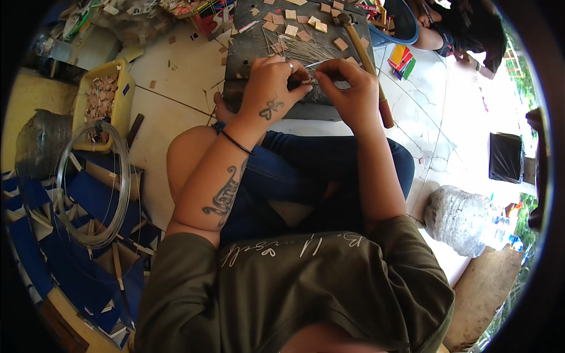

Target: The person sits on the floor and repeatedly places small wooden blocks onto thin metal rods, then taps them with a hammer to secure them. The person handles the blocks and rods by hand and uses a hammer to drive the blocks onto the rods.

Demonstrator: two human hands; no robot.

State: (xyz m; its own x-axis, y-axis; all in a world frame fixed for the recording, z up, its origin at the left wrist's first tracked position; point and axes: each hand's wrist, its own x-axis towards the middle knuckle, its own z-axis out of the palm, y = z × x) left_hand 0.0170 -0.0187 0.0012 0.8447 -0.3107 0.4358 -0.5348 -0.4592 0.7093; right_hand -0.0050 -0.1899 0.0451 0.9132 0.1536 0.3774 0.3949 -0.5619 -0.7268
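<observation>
My left hand [272, 83] and my right hand [352, 88] meet over the near edge of a low dark work table [250, 50]. Both are closed in a fingertip pinch, almost touching each other. Something small and thin lies between the fingers, too small to make out. Just beyond them a heap of thin wire pieces [303, 50] is spread on the table. Several small wooden squares [291, 30] are scattered around the wires. A hammer [366, 56] with a wooden handle lies along the right side, its handle passing beside my right hand.
At the left stand a yellow bin [125, 88] of small wooden pieces, a coil of wire [125, 194] and blue boxes [44, 253]. A blue tub [403, 23], coloured cards [402, 62] and another person [465, 29] are at the far right. A large plastic jug [456, 220] sits nearer.
</observation>
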